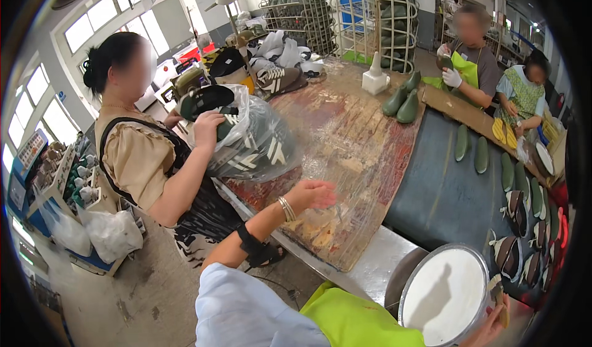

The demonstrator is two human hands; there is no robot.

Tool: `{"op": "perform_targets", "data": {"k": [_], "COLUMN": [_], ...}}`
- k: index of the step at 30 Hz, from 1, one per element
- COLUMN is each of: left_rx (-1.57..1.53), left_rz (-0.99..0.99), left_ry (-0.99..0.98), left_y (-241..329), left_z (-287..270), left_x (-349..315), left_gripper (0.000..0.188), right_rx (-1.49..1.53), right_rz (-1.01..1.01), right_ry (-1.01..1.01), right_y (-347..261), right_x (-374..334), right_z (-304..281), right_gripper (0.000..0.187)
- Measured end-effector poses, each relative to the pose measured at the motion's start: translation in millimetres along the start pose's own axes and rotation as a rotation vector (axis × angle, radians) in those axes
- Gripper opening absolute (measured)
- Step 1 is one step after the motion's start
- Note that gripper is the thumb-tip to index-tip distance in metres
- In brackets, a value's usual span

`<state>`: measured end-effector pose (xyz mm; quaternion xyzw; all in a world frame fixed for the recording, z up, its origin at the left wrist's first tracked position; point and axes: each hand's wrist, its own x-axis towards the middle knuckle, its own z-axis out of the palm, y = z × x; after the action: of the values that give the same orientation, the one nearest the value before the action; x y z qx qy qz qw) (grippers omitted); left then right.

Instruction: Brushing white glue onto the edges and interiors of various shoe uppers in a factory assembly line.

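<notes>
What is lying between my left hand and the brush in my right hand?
Head view: between your left hand and the brush lie part of the worn board, a metal surface and the round container of white material.

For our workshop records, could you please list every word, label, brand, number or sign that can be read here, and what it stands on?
There is no text that I can read with certainty.
Blue machine, far left: any panel markings are too small to read.
Striped shoes in the clear bag: pale stripes, no readable lettering.
White bottle: no lettering visible.
Brush in the right hand: no lettering visible.
</notes>
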<state>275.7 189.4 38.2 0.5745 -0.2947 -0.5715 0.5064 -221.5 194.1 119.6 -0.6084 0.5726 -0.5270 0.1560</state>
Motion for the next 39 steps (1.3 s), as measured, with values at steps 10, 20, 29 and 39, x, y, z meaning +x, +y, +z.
{"op": "perform_targets", "data": {"k": [10, 20, 29, 39], "left_rx": [-0.087, 0.068, 0.292, 0.273], "left_rz": [-0.038, -0.011, 0.022, 0.105], "left_ry": [-0.066, -0.323, -0.309, 0.033], "left_y": [-30.5, -38.4, -49.0, 23.1], "left_z": [51.9, 123.9, 99.8, 86.2], "left_x": [-3.5, 35.9, 93.9, 240.2], "left_gripper": [0.029, 0.028, 0.029, 0.027], "right_rx": [0.246, 0.196, 0.123, 0.122], "right_rz": [0.167, 0.246, 0.292, 0.244], "right_ry": [0.069, 0.095, 0.110, 0.125], "right_y": [64.0, 51.7, 50.9, 43.8], "right_x": [-14.9, -22.1, -13.4, -12.0], "right_z": [6.8, 11.3, 19.4, 8.8], "right_gripper": [0.021, 0.021, 0.024, 0.029]}}
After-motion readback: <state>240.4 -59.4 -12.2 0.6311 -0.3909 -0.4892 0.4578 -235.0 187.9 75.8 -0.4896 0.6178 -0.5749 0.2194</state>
